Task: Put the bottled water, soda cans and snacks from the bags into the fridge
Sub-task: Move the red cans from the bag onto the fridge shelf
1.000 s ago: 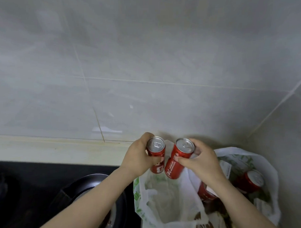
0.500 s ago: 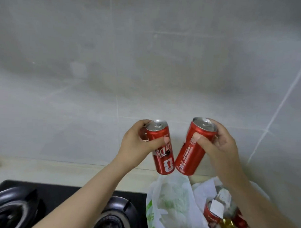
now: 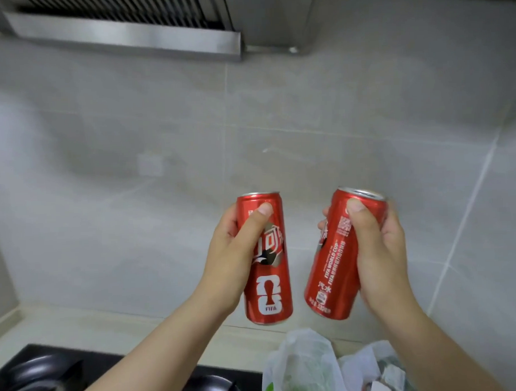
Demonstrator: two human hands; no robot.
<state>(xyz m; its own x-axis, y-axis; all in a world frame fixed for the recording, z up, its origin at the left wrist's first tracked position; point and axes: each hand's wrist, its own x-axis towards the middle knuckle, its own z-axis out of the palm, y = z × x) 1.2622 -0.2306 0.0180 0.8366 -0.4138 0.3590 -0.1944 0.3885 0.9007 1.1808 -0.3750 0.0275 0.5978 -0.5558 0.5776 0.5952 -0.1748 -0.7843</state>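
Left hand (image 3: 232, 254) grips red aluminium soda can (image 3: 268, 285), right hand (image 3: 380, 249) second can (image 3: 331, 268); both lifted above white plastic bag (image 3: 303, 366) — I'd say fridge nxt.

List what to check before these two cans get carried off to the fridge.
1. Left hand grips the left can, thumb across its front: ok.
2. Right hand grips the right can, which is tilted: ok.
3. Cans apart, not touching: ok.
4. Both cans above the plastic bag, clear of it: ok.
5. Fridge and the way to it, out of view: cannot tell.
6. Can tops sealed, seen edge-on: cannot tell.
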